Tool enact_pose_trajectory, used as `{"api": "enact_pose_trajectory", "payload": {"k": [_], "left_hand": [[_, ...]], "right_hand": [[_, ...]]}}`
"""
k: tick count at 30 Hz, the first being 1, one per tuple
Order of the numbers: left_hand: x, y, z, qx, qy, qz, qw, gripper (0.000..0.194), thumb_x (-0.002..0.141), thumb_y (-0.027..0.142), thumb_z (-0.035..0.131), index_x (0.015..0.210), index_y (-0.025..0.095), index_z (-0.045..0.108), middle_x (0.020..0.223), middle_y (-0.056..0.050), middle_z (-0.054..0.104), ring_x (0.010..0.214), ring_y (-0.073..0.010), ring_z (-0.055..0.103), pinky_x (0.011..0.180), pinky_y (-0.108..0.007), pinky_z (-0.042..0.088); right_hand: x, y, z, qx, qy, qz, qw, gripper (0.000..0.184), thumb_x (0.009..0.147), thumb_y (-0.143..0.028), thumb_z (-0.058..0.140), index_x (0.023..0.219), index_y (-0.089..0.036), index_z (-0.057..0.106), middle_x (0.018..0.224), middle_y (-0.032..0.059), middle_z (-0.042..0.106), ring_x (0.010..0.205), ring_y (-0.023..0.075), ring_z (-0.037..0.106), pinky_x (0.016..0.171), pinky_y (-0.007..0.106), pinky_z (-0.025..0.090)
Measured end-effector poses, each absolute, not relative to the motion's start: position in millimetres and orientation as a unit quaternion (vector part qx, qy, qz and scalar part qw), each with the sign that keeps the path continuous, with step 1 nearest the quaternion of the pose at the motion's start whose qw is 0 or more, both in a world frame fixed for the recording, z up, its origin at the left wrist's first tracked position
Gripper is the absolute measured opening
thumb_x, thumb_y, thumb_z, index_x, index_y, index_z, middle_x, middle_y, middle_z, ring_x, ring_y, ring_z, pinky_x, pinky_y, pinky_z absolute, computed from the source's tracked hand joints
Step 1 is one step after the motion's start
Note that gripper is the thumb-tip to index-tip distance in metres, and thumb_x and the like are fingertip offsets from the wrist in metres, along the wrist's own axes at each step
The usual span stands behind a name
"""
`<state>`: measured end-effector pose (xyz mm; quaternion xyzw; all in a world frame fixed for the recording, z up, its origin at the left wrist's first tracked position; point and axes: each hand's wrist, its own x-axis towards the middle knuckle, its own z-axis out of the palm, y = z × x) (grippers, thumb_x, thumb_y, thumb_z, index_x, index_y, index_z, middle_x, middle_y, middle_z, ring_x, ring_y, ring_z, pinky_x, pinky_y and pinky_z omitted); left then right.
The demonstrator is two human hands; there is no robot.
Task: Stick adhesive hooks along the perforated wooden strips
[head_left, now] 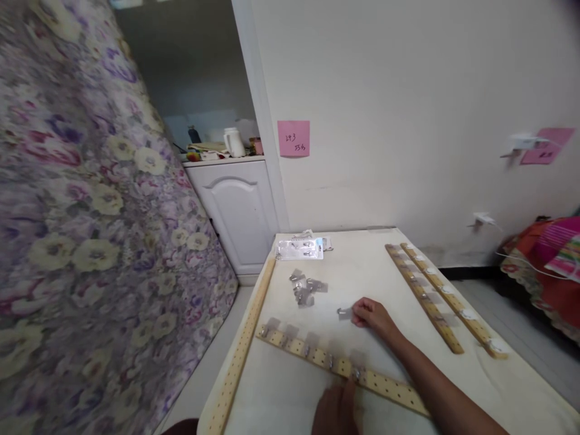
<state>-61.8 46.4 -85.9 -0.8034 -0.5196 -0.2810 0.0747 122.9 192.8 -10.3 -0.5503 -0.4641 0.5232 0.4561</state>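
Observation:
My right hand (370, 316) is closed over the table, thumb and fingertips pinching a small adhesive hook (345, 313) with a clear backing. At the bottom, my left hand (336, 408) is dark and slightly blurred, its fingertips against the near edge of a perforated wooden strip (296, 347). That strip lies slantwise and carries several clear-backed metal hooks; one hook (356, 374) is right by my left fingertips. Part of the strip's right end is hidden behind my right forearm. A loose group of similar hooks (301, 289) lies beyond the strip, left of my right hand.
A long perforated strip (242, 350) runs along the table's left edge. Two more strips with hooks, a brown one (423, 295) and a lighter one (446, 289), lie at right. Clear plastic packaging (299, 248) sits at the back. A floral curtain (90, 211) hangs left; a wall stands behind.

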Motion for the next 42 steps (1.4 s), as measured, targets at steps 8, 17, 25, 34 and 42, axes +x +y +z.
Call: {"api": "enact_pose_trajectory", "payload": {"k": [8,17,25,34,42], "left_hand": [[-68.4,36.3,-44.8,-0.824,-0.508,-0.242,-0.067,0.060,0.074,0.002,0.040,0.132,0.018,0.047,0.113,-0.011,0.062,0.103,-0.0230,0.057,0.089,-0.036,0.048],[-65.8,34.3,-23.9,-0.805,-0.474,-0.322,-0.152,0.041,0.087,0.011,0.038,0.125,0.021,0.048,0.109,-0.008,0.060,0.102,-0.0202,0.055,0.090,-0.039,0.049],[-46.7,12.5,-13.6,-0.799,-0.418,-0.380,-0.205,0.031,0.089,0.010,0.038,0.115,0.022,0.051,0.102,-0.006,0.059,0.095,-0.0173,0.056,0.081,-0.032,0.050],[-26.1,13.6,-21.4,-0.828,-0.408,-0.322,-0.210,0.048,0.083,0.003,0.038,0.127,0.021,0.044,0.107,-0.009,0.057,0.098,-0.0193,0.053,0.085,-0.036,0.049],[-24.6,17.7,-30.7,-0.850,-0.438,-0.244,-0.160,0.063,0.076,0.002,0.038,0.137,0.020,0.038,0.110,-0.011,0.057,0.098,-0.0236,0.051,0.084,-0.042,0.047]], "right_hand": [[175.0,143.0,-15.8,-0.565,-0.514,0.435,0.477,0.018,0.063,-0.026,0.059,0.078,-0.020,0.053,0.050,-0.0076,0.053,0.045,0.0118,0.052,0.048,0.024,0.039],[209.7,93.3,-5.3,-0.512,-0.476,0.537,0.473,0.030,0.067,-0.044,0.065,0.076,-0.017,0.056,0.058,-0.0046,0.051,0.049,0.0093,0.047,0.049,0.023,0.037],[201.8,75.0,6.7,-0.483,-0.539,0.557,0.407,0.027,0.071,-0.043,0.064,0.072,-0.016,0.061,0.053,-0.0048,0.050,0.047,0.0079,0.037,0.047,0.021,0.026],[184.0,86.9,2.1,-0.472,-0.580,0.549,0.374,0.018,0.073,-0.034,0.062,0.072,-0.016,0.064,0.060,-0.0019,0.058,0.056,0.0119,0.048,0.055,0.024,0.035],[182.4,91.4,-2.0,-0.496,-0.593,0.522,0.360,0.014,0.074,-0.029,0.059,0.071,-0.016,0.064,0.059,-0.0024,0.056,0.055,0.0117,0.046,0.054,0.024,0.033]]}}
